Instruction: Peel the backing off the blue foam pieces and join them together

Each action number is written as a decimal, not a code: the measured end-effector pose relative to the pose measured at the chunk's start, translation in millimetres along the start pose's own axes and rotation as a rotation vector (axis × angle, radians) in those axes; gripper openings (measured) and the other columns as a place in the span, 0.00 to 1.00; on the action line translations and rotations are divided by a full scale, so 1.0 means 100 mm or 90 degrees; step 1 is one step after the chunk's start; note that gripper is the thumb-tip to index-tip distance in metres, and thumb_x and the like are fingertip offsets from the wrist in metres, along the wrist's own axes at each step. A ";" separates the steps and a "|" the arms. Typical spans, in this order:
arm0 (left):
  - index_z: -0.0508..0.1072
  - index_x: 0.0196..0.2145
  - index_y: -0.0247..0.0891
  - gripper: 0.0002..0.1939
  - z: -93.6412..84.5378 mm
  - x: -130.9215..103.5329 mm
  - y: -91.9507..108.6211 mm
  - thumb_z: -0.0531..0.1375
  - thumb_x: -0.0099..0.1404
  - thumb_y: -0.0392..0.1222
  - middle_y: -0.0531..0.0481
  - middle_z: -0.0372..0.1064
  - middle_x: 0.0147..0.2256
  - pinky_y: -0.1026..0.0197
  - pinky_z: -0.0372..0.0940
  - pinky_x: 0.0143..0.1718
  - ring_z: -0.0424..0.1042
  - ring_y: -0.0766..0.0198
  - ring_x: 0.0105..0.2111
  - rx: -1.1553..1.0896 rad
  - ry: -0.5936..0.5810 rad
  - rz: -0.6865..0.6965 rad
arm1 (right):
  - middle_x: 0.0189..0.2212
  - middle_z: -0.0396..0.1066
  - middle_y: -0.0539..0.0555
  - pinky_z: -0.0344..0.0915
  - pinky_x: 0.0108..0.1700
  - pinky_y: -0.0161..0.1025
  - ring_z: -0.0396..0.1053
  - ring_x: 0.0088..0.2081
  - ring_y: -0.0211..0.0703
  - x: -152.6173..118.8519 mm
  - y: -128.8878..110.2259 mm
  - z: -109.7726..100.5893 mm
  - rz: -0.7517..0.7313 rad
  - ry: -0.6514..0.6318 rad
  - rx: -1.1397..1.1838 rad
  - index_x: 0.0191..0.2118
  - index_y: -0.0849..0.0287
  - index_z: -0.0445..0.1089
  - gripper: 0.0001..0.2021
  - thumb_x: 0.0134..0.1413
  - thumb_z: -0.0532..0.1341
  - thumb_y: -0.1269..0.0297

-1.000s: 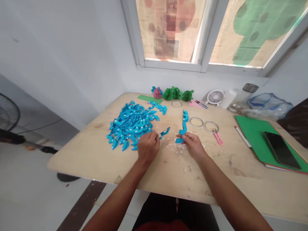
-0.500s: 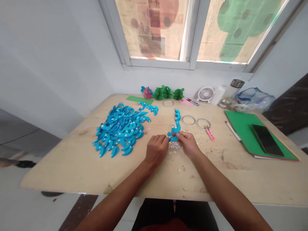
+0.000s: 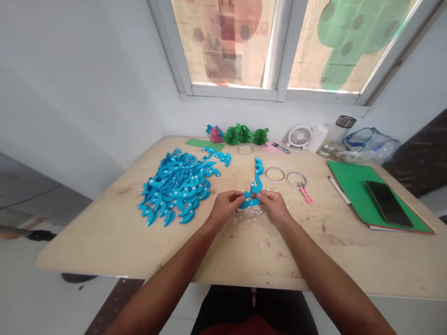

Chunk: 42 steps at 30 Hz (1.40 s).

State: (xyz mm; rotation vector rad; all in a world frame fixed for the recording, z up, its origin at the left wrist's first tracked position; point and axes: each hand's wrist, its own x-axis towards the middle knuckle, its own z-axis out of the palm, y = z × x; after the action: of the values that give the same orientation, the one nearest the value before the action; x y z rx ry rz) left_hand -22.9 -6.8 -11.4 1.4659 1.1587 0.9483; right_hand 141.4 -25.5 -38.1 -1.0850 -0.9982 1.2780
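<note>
A chain of curved blue paper pieces (image 3: 257, 182) with small white squares runs down the middle of the table. At its near end, my left hand (image 3: 225, 205) pinches the left part between thumb and fingers. Opposite it, my right hand (image 3: 275, 207) pinches the same chain from the right. Small white bits (image 3: 256, 211) lie scattered just below the chain, between the hands. To the left spreads a large heap of similar blue pieces (image 3: 176, 186), and a short blue strip (image 3: 221, 157) lies behind it.
Tape rolls (image 3: 275, 174) and pink-handled snips (image 3: 306, 194) lie right of the chain. Further right, a phone (image 3: 389, 204) rests on a green folder (image 3: 344, 179). Green paper flowers (image 3: 243, 134), a small fan (image 3: 300, 137) and a bottle (image 3: 337, 135) stand at the back.
My left hand has turned and loosened from a closed curl into a thumb-and-finger pinch, showing more of the blue piece at its fingertips. My right hand keeps its hold. The view has shifted slightly.
</note>
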 end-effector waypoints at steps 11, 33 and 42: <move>0.71 0.21 0.34 0.12 -0.11 0.11 -0.07 0.64 0.44 0.46 0.52 0.67 0.21 0.68 0.57 0.19 0.63 0.70 0.19 -0.150 -0.055 -0.158 | 0.24 0.74 0.53 0.62 0.34 0.38 0.69 0.28 0.42 -0.01 -0.04 0.00 0.005 -0.016 -0.046 0.30 0.59 0.77 0.14 0.41 0.64 0.54; 0.71 0.21 0.35 0.08 -0.11 0.19 0.09 0.64 0.45 0.42 0.51 0.69 0.19 0.67 0.57 0.21 0.66 0.68 0.20 -0.134 -0.071 -0.109 | 0.22 0.72 0.52 0.59 0.31 0.37 0.67 0.28 0.41 -0.01 -0.06 0.00 -0.006 0.034 -0.073 0.27 0.59 0.76 0.13 0.41 0.64 0.54; 0.72 0.23 0.34 0.11 0.02 0.23 0.13 0.66 0.43 0.43 0.50 0.70 0.22 0.65 0.59 0.24 0.68 0.67 0.23 -0.316 -0.123 -0.134 | 0.21 0.70 0.51 0.59 0.30 0.35 0.63 0.25 0.38 0.02 0.01 -0.02 0.001 0.038 -0.061 0.30 0.60 0.75 0.14 0.42 0.63 0.54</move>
State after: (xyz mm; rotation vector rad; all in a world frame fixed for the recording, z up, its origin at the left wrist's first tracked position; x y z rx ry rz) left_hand -13.1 14.1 1.0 0.9887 0.8397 0.8504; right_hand 143.4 -23.9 -39.5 -1.1903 -1.0217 1.2019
